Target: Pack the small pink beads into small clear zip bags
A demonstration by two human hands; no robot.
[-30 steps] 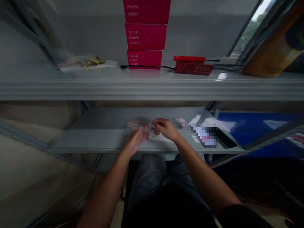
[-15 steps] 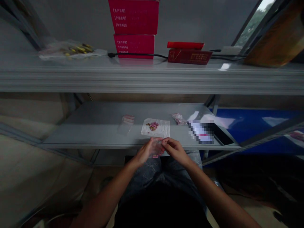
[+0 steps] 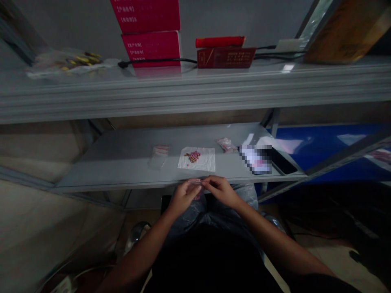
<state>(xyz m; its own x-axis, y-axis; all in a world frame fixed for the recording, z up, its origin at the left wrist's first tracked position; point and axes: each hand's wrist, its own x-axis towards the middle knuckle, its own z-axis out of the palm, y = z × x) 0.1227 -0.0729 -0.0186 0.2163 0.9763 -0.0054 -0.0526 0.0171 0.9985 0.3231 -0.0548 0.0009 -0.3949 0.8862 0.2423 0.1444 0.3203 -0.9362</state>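
Observation:
Between my two hands, just in front of the shelf edge and above my lap, is a small clear plastic bag (image 3: 195,188) with pink beads or pills at its bottom. My left hand (image 3: 182,198) is closed on the bag's left side, thumb across the front. The fingertips of my right hand (image 3: 222,191) pinch its upper right edge. Beyond them on the shelf lies a white sheet (image 3: 207,161) bearing a small pile of pink and gold-brown pieces (image 3: 193,156), too small to name surely.
On the lower shelf (image 3: 100,162) lie a flat clear bag (image 3: 159,156), a filled pinkish bag (image 3: 226,145), a blurred-out phone-like item (image 3: 255,159) and a dark phone (image 3: 284,161). An upper shelf (image 3: 152,97) overhangs, carrying red boxes (image 3: 152,49) and a black cable (image 3: 159,60).
The view has shifted, so shelf items appear further left and higher. My left thumb now lies across the bag's front, and both hands still hold it.

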